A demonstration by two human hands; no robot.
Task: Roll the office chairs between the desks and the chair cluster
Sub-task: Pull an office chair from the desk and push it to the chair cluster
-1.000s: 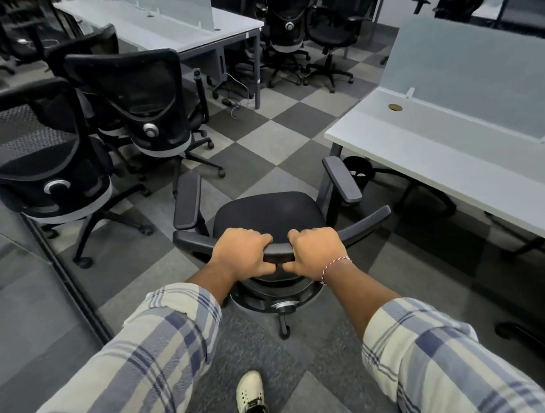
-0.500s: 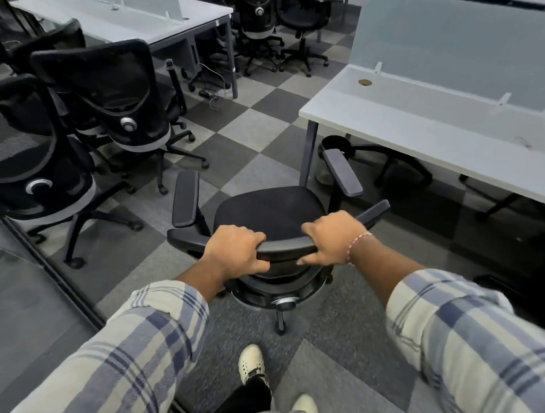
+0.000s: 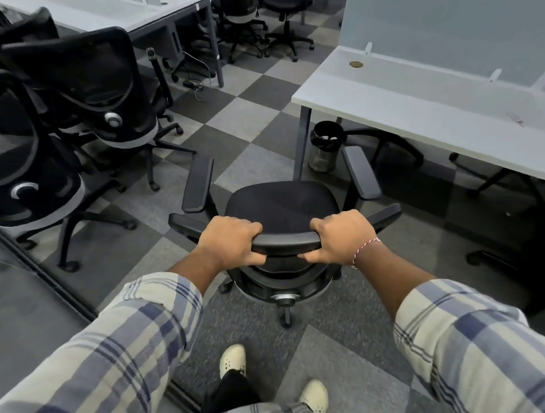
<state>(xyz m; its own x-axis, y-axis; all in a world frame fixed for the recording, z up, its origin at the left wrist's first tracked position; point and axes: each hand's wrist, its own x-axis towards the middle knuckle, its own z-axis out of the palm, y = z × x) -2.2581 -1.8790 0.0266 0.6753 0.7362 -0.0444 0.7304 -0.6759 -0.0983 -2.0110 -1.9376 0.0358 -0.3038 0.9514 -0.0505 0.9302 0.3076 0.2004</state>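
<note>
The chair (image 3: 280,206) stands on the checked carpet (image 3: 243,118) in the aisle with its seat facing away from the person. It is just short of the near corner of the desk (image 3: 422,112) on the right, and apart from the chair cluster (image 3: 84,85) parked along the carpet's left edge by the glass partition (image 3: 20,305). Both hands grip the top rail (image 3: 287,240) of its backrest. The left hand (image 3: 230,242) is curled over the rail's left end, and the right hand (image 3: 344,238) is wrapped round its right end with the thumb tucked beneath. Holding the rail towards both ends probably serves steering, since pushing one side harder would swing the chair on its castors. A bin (image 3: 324,146) sits under the desk beside the corner leg, close to the chair's right armrest (image 3: 360,172) — the likeliest snag if the chair rolls straight on. The bases of other chairs show beneath the desk, so the free slot there looks narrow.
</note>
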